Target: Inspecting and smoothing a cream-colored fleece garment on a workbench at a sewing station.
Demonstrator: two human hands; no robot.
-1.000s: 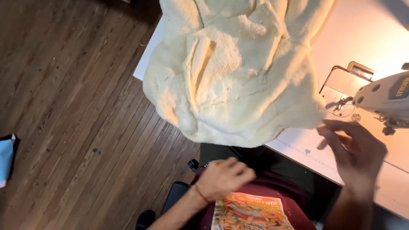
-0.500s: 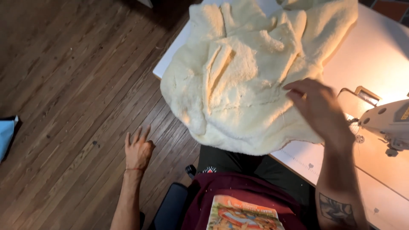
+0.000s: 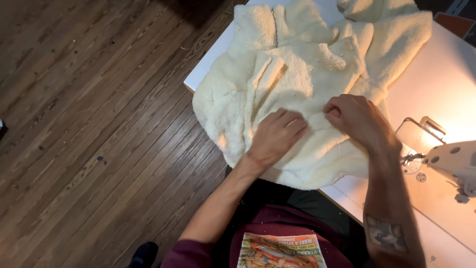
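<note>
Floorboards (image 3: 89,139) of dark wood left of a cream fleece garment (image 3: 297,74), spread over the near corner of a white tabletop (image 3: 436,84) and hanging past its edge. Left hand (image 3: 275,136) pressed on the garment's lower part, fingers (image 3: 292,121) curled together into the pile. Right hand (image 3: 357,119) just beside it, fingers pinched on the same fabric. Sewing machine (image 3: 451,159), white, right of the garment under warm light.

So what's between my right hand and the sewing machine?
In the head view, fleece under the right hand, then bare white table up to the machine.
</note>
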